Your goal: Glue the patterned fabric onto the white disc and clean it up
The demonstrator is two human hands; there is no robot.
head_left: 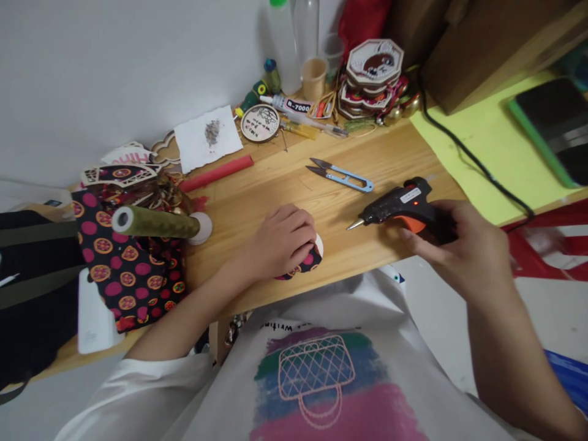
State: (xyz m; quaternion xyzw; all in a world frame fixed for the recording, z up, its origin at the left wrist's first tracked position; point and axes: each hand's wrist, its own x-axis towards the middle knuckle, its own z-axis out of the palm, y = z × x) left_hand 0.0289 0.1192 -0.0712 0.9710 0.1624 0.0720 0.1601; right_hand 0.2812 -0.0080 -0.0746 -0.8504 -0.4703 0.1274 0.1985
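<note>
My left hand (pixel 282 242) presses down on a small round piece covered in black fabric with pink dots (pixel 309 262), fingers curled over it near the wooden desk's front edge (pixel 349 257). My right hand (pixel 459 245) grips a black hot glue gun (pixel 399 208) with an orange trigger. Its metal nozzle points left toward the fabric piece, a short gap away. A black cord (pixel 468 156) runs from the gun to the back right.
Blue thread snips (pixel 342 174) lie behind the hands. A green roll (pixel 156 222) rests on dotted fabric (pixel 128 269) at left. A red stick (pixel 215 173), white paper (pixel 207 138), glue tube (pixel 294 105), bottles and stacked ornaments (pixel 372 79) line the back. A yellow mat (pixel 496 141) is at right.
</note>
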